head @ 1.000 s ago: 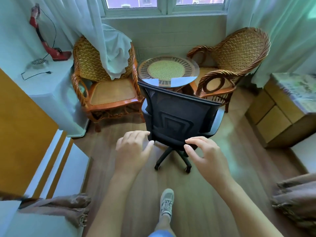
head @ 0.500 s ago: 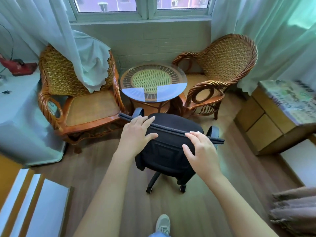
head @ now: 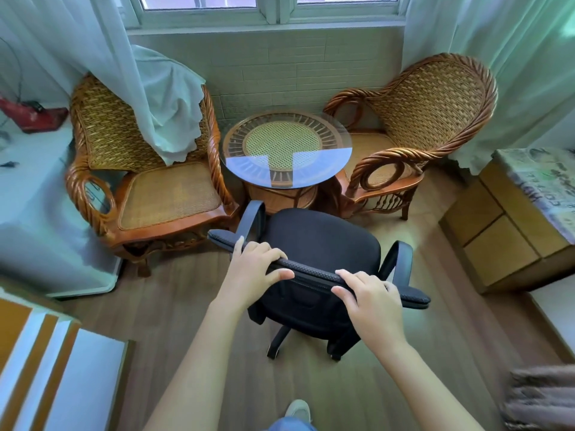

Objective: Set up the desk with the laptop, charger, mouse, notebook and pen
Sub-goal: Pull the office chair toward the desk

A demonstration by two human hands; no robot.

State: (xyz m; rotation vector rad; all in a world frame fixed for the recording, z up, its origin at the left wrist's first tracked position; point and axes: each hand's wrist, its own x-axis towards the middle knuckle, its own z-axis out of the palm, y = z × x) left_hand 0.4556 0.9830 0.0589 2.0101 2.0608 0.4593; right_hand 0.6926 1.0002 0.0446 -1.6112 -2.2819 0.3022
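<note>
While preparing to move it, left hand and right hand are both gripping the office chair backrest's top edge beneath their fingers.

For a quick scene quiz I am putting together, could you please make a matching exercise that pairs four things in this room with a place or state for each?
Things:
1. office chair
2. round table
3. left wicker chair
4. cabinet

Places or states:
A. glass-topped, between the two wicker chairs
B. by the right wall, patterned cloth on top
C. white curtain draped over its back
D. both hands on the top of its backrest

Pairs: 1-D, 2-A, 3-C, 4-B

The left hand and right hand both curl over the backrest's top edge.
</note>
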